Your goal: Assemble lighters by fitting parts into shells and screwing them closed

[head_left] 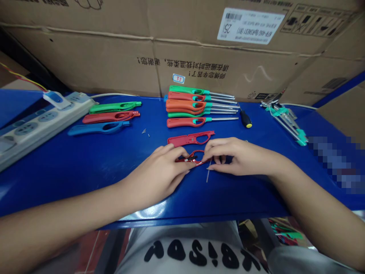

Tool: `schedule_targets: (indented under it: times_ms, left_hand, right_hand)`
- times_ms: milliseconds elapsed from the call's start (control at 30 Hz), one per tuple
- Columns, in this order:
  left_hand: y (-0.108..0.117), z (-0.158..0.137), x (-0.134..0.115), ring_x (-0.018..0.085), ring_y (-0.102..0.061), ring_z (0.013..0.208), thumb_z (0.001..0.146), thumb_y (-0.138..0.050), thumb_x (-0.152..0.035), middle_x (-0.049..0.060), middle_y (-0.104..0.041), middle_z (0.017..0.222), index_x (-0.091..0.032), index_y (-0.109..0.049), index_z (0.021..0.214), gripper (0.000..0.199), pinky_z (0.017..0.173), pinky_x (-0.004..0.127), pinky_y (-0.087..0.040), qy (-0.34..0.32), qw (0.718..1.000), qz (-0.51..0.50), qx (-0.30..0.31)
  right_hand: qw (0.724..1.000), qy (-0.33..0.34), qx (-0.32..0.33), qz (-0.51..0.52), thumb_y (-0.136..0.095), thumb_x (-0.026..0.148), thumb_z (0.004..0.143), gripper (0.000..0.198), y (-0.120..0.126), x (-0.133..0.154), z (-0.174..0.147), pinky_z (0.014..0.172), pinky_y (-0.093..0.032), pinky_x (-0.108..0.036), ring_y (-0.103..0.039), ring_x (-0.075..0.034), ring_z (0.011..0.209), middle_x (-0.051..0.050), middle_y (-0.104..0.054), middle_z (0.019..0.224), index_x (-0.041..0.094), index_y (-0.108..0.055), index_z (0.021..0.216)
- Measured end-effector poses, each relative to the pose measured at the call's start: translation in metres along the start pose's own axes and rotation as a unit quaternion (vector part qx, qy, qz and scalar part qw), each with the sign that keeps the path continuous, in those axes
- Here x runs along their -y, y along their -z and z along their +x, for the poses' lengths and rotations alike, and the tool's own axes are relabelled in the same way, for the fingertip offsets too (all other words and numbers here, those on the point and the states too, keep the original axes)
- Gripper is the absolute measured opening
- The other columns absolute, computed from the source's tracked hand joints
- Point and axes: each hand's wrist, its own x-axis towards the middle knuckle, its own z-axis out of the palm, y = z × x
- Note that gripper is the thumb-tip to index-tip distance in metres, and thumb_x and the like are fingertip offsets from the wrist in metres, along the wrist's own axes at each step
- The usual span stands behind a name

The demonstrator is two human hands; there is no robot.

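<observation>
At a blue table (256, 194), your two hands are close together near its front edge. Your left hand (168, 167) grasps an open red handle shell (199, 163) between thumb and fingers; a small black part (193, 157) shows inside it. Your right hand (228, 158) is bent over the shell's right end, its fingertips drawn together; a thin rod (208, 175) slants toward you beside its thumb, though you cannot tell from this angle which piece those fingertips grip. Just beyond lies a matching red half (178, 141). Farther back are long-tubed lighters (185, 122) in green, red and orange, with a screwdriver (246, 119) near their tips. To the left, green (111, 107), red (107, 117) and blue (91, 130) handles lie in a row, and a few small metal pins (144, 131) sit between the two groups. A power strip (54, 120) runs along the far left; at right, teal-ended tubes (289, 123) lie bundled before a large cardboard box (114, 68).
</observation>
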Motion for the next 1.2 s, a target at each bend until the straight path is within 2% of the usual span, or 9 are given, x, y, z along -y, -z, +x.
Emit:
schedule_targets:
  times_ms: [233, 567, 967, 1200]
  left_hand:
    - [0.0011, -0.0016, 0.0011, 0.025, -0.058, 0.100, 0.103, -0.050, -0.023, 0.008, -0.064, 0.116, -0.028, -0.067, 0.132, 0.034, 0.086, 0.042, -0.049, -0.005, 1.000, 0.016, 0.001]
    - [0.0008, -0.0004, 0.0011, 0.025, -0.058, 0.101, 0.104, -0.050, -0.024, 0.008, -0.065, 0.115, -0.030, -0.067, 0.132, 0.034, 0.087, 0.042, -0.048, -0.001, 1.000, 0.022, 0.013]
    - [0.0016, -0.0010, 0.0015, 0.024, -0.058, 0.103, 0.104, -0.049, -0.025, 0.008, -0.065, 0.115, -0.030, -0.067, 0.132, 0.033, 0.089, 0.041, -0.048, 0.000, 1.000, 0.024, 0.014]
    - [0.0018, 0.0003, 0.0022, 0.025, -0.059, 0.104, 0.105, -0.047, -0.025, 0.008, -0.066, 0.117, -0.031, -0.066, 0.133, 0.035, 0.088, 0.042, -0.049, -0.004, 0.999, 0.036, 0.018]
  right_hand:
    - [1.000, -0.013, -0.026, -0.008, -0.066, 0.025, 0.093, 0.019, -0.0006, 0.0004, -0.0009, 0.068, -0.053, -0.024, -0.062, -0.011, 0.073, -0.005, -0.069, 0.100, 0.016, -0.070, 0.108]
    - [0.999, -0.008, -0.020, -0.025, -0.064, 0.027, 0.094, 0.018, 0.0023, -0.0020, -0.0030, 0.070, -0.052, -0.024, -0.062, -0.011, 0.075, -0.006, -0.069, 0.100, 0.016, -0.073, 0.105]
    - [0.999, 0.004, -0.024, -0.036, -0.063, 0.029, 0.095, 0.023, 0.0046, -0.0054, -0.0045, 0.081, -0.055, -0.028, -0.067, -0.015, 0.086, -0.006, -0.073, 0.104, 0.021, -0.077, 0.111]
    - [0.998, 0.017, -0.026, -0.057, -0.062, 0.029, 0.096, 0.021, 0.0030, -0.0065, -0.0047, 0.078, -0.053, -0.028, -0.068, -0.015, 0.083, -0.006, -0.072, 0.102, 0.021, -0.078, 0.107]
